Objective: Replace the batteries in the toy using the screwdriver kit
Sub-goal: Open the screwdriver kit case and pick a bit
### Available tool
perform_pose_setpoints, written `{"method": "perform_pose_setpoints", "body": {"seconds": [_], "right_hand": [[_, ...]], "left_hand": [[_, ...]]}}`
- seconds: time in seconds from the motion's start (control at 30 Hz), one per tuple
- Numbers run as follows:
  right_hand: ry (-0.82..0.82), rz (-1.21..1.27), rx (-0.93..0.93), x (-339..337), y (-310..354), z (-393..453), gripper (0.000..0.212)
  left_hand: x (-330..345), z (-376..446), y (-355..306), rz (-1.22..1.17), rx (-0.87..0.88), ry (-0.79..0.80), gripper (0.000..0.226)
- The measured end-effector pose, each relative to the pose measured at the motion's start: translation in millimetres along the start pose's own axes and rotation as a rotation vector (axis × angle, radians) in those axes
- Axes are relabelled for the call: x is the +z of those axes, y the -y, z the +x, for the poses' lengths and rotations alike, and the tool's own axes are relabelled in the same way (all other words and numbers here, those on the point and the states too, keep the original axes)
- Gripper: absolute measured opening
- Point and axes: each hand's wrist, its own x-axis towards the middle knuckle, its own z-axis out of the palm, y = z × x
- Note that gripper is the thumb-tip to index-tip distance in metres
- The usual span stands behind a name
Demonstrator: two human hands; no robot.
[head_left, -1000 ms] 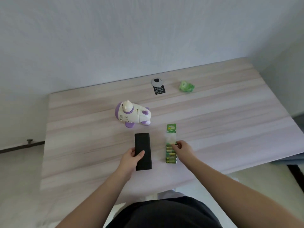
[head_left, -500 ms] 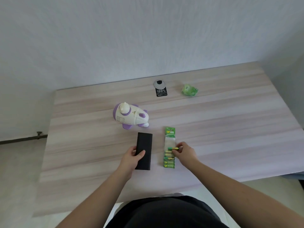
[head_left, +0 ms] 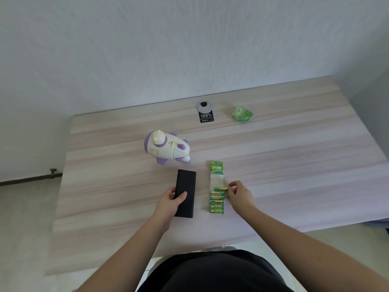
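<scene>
The left hand (head_left: 171,200) is gripping the black case (head_left: 185,193) flat on the table (head_left: 294,165); the right hand (head_left: 239,193) is seemingly pinching one battery (head_left: 221,188) from the pack (head_left: 216,199). Ease it out sideways. The toy (head_left: 166,148) is lying just beyond.

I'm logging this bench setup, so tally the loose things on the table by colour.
Green: 2, battery pack, crumpled wrapper
Black: 2, case, tag
White and purple: 1, toy
Total: 5
</scene>
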Motion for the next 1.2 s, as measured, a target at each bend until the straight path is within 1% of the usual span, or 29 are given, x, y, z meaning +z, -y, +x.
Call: {"method": "perform_pose_setpoints", "body": {"seconds": [0.1,0.17,0.27,0.37,0.47,0.57,0.7,0.77,0.87,0.97,1.07,1.13,1.2], "right_hand": [[-0.083,0.058,0.010,-6,2,-6,0.024],[-0.137,0.116,-0.017,-11,7,-12,0.023],[-0.143,0.194,-0.101,-15,27,-22,0.023],[-0.044,0.246,-0.197,-16,50,-33,0.029],[0.098,0.348,-0.249,-18,69,-44,0.036],[0.229,0.438,-0.300,-26,91,-57,0.028],[0.286,0.519,-0.350,-42,122,-79,0.025],[0.256,0.606,-0.349,-43,135,-90,0.022],[0.149,0.755,-0.332,-38,154,-107,0.022],[0.053,0.841,-0.347,-34,171,-120,0.020],[-0.008,0.941,-0.350,-36,188,-133,0.019],[-0.017,1.002,-0.348,-39,198,-142,0.019],[-0.011,1.006,-0.365,-42,209,-150,0.020]], "left_hand": [[0,-2,-4,0.006,0.011,-0.015,0.025],[0,-5,-6,0.015,0.020,0.002,0.024],[-2,-10,-13,0.083,0.053,0.066,0.026],[-5,-21,-29,0.220,0.152,0.147,0.027],[-7,-38,-52,0.328,0.264,0.250,0.027],[-15,-54,-77,0.439,0.365,0.319,0.025],[-36,-68,-105,0.492,0.426,0.336,0.025],[-46,-76,-118,0.443,0.454,0.309,0.025],[-59,-82,-134,0.367,0.522,0.178,0.024],[-69,-86,-145,0.182,0.510,0.081,0.026],[-75,-95,-156,-0.033,0.453,0.089,0.029],[-78,-101,-165,-0.078,0.459,0.110,0.035],[-79,-106,-177,-0.087,0.498,0.099,0.037]]}}
